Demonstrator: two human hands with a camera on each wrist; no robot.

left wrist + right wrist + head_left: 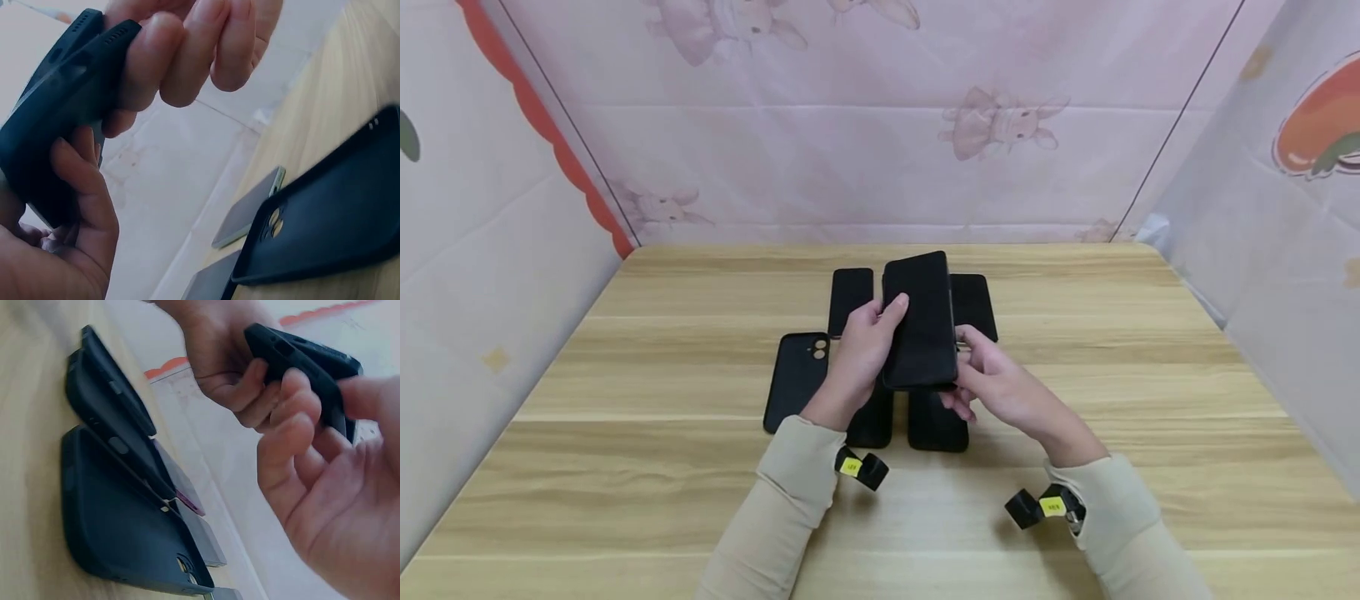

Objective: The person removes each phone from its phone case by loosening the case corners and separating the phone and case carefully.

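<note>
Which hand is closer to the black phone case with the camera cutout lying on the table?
Left. The left hand hovers just beside the black case; the right hand is farther off.

A black rectangular phone (921, 321) is held above the pale wooden counter (625, 467) by both hands, the left hand (861, 350) and right hand (996, 383). Under and beside the hands, black phone cases (795, 381) are spread.

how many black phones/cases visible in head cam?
6: one held in both hands; far left, far right, near left with camera cutout, two under the hands. More may be hidden beneath.
</note>
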